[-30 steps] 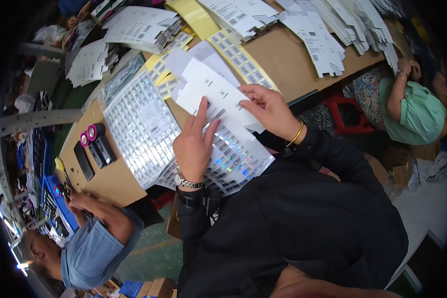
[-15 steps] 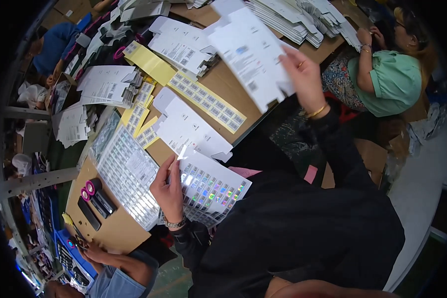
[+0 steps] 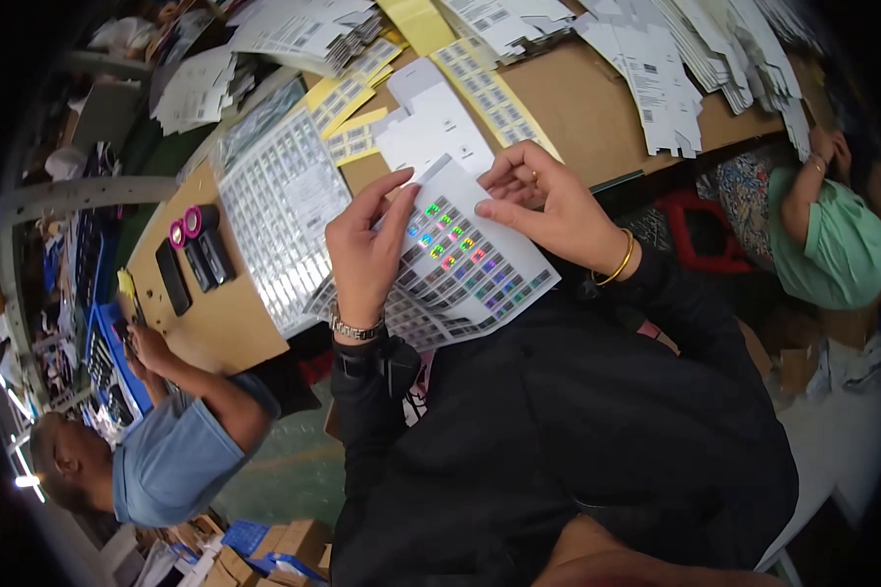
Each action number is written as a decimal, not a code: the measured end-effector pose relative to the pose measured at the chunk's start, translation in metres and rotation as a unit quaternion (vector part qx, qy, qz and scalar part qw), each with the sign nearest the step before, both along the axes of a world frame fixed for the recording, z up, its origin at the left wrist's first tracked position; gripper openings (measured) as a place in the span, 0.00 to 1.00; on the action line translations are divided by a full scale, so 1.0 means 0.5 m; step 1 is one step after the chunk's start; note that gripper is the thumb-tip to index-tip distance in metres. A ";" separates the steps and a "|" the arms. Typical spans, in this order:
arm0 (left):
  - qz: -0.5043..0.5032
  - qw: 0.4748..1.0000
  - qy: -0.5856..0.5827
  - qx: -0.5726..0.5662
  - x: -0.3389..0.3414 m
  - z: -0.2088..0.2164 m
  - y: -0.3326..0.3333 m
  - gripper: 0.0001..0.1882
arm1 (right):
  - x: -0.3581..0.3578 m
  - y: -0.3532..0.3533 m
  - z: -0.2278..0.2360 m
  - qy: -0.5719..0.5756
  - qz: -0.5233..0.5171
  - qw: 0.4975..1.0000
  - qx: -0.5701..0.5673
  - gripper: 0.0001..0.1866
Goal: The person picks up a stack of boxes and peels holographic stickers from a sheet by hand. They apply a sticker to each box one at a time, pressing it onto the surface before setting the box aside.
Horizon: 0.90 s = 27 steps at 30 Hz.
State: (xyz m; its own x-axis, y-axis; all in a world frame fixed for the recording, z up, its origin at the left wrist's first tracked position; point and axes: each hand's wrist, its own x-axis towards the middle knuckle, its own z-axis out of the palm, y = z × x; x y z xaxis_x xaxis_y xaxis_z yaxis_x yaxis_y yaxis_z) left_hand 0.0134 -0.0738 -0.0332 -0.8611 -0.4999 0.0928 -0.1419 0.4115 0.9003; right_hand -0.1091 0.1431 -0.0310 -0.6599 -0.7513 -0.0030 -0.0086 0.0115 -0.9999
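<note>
A sheet of shiny, rainbow-coloured stickers is tilted up in front of me, with more sticker sheets under it. My left hand pinches its upper left corner between thumb and fingers. At the sheet's upper right edge is my right hand, fingers curled and thumb over the sheet; whether it grips the edge or a sticker is too small to tell. Just beyond, a flattened white carton lies on the table, partly hidden by the sheet. Yellow-backed label strips lie beside it.
Stacks of flattened white cartons lie at the far right, others at the far left. A bagged label sheet, black devices and pink-rimmed rolls lie left. One person sits at lower left, another at right by a red stool.
My right hand no longer holds the white carton it had in the air; it has come back to the sticker sheet. My left hand still holds the sheet. The view has shifted.
</note>
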 end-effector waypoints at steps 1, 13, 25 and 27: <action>0.000 1.000 -0.011 0.012 0.003 0.001 -0.001 0.12 | 0.003 -0.005 -0.011 -0.002 0.007 1.000 0.001 0.13; -0.074 0.959 -0.057 0.268 0.012 0.022 -0.016 0.17 | 0.008 -0.022 -0.012 0.344 -0.040 0.938 0.005 0.11; -0.123 0.948 -0.048 0.288 0.002 0.033 -0.006 0.26 | -0.005 -0.041 0.001 0.508 -0.008 0.861 0.022 0.13; -0.126 0.948 -0.047 0.288 0.003 0.023 -0.004 0.27 | -0.004 -0.041 0.001 0.507 -0.001 0.862 0.016 0.11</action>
State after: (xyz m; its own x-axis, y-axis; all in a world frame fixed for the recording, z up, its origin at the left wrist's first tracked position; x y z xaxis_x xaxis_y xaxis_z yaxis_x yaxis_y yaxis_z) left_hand 0.0149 -0.0757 -0.0218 -0.9507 -0.2219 -0.2167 -0.1957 -0.1128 0.9742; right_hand -0.1109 0.1227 -0.0308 -0.3371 -0.7602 0.5554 -0.8781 0.0410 -0.4768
